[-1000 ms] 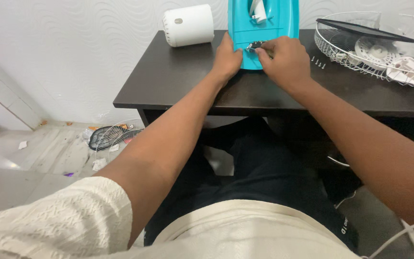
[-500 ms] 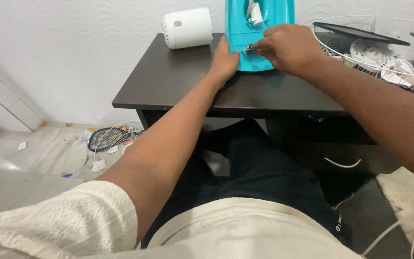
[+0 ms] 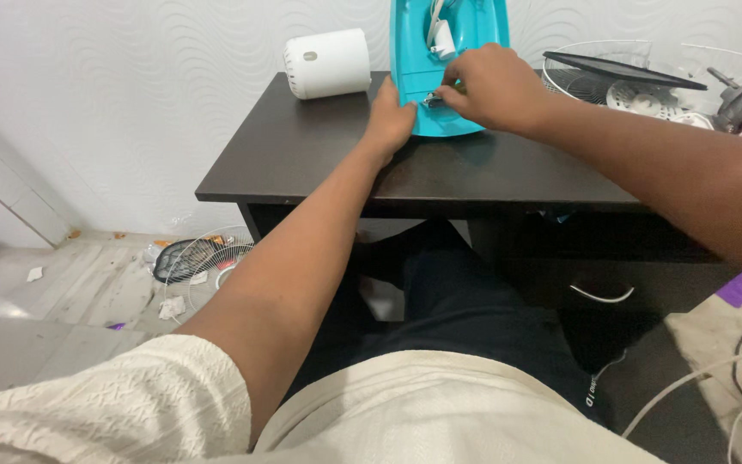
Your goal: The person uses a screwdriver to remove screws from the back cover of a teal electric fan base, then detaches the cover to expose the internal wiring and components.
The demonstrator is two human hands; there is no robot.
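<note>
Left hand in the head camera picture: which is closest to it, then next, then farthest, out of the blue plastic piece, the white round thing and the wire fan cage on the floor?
From the left hand:
1. Blue plastic piece, touching its fingertips.
2. White cylinder, on the table's back left.
3. Wire fan guard, on the floor left of the table.

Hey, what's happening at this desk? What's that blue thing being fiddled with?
A person sits at a dark table, working on a turquoise plastic housing near its back edge. The left hand steadies the housing's lower edge, while the right hand pinches a small metal part on it. A white cylindrical cover lies to the left, and a wire fan guard with loose fan parts sits to the right. Another fan grille lies on the floor.
</note>
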